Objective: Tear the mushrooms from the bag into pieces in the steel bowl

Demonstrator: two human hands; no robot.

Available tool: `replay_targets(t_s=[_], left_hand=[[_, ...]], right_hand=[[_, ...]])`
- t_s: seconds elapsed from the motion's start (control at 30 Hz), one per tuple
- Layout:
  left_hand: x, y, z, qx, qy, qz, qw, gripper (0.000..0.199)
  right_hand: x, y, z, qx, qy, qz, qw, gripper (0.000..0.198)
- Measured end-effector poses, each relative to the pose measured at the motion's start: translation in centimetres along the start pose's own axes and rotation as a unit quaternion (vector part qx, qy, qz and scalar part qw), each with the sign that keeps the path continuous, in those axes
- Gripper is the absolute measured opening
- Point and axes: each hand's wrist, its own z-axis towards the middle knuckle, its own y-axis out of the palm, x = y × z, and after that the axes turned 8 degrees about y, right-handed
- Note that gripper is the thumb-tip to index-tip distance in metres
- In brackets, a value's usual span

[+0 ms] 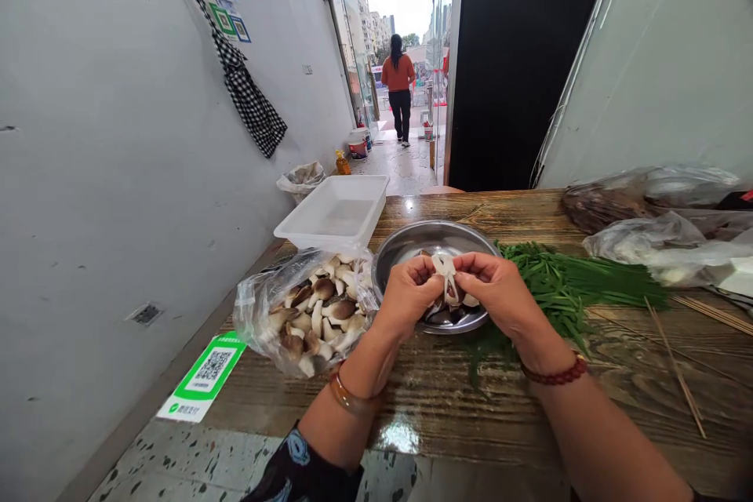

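Observation:
Both hands pinch one pale mushroom [445,273], which looks partly split between them, above a round steel bowl [385,259]. My left hand [408,292] closes on its left side, thumb against fingers. On the other side my right hand [499,294] grips it in the same way. Mushroom pieces [438,315] lie in the bowl below, partly hidden by the hands. Left of the bowl, an opened clear plastic bag [252,306] is full of whole mushrooms [323,290] with brown caps and white stems.
A white plastic tub [376,200] stands behind the bag. Green leafy vegetables [565,274] lie right of the bowl, with wooden skewers [676,369] nearby. Plastic bags [664,239] sit at the far right. A person [398,82] is at the doorway.

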Motion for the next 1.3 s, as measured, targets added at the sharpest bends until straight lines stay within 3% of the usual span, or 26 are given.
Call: replay_targets(t_s=[0.17,0.37,0.5,0.63,0.77,0.9,1.07,1.17,1.3], left_hand=[[0.4,-0.1,-0.1,-0.017,-0.005,-0.02,1.0,0.013],[1.1,-0.8,0.0,-0.008,0.041,0.098,0.994,0.002],[1.5,-2.2,0.5,0.048,0.092,0.167,0.98,0.004],[1.5,-2.8,0.8,0.037,0.126,0.276,0.952,0.008],[1.5,-2.4,0.6,-0.015,0.139,0.344,0.928,0.022],[2.3,-2.7,-0.2,-0.006,0.137,0.331,0.933,0.025],[3.4,-6.1,-1.5,0.117,0.114,0.238,0.958,0.023],[3.6,-9.4,-2.5,0.17,0.101,0.248,0.949,0.025],[3.2,-13.2,-3.7,0.177,0.057,0.338,0.923,0.024]], right_hand=[[-0.1,-0.2,-0.1,-0.038,0.034,0.074,0.996,0.02],[-0.3,-1.4,0.0,-0.076,0.081,0.089,0.99,0.016],[-0.4,-2.1,0.2,-0.004,0.028,0.089,0.996,0.023],[0.0,-1.8,0.6,0.059,-0.066,-0.074,0.993,0.028],[0.7,-1.8,0.9,0.092,-0.155,-0.25,0.951,0.026],[1.2,-2.2,1.0,0.103,-0.179,-0.288,0.935,0.029],[1.7,-2.4,1.0,0.114,-0.155,-0.296,0.935,0.033],[1.8,-2.4,1.0,0.106,-0.149,-0.306,0.934,0.034],[1.9,-2.4,0.8,0.108,-0.144,-0.316,0.932,0.032]])
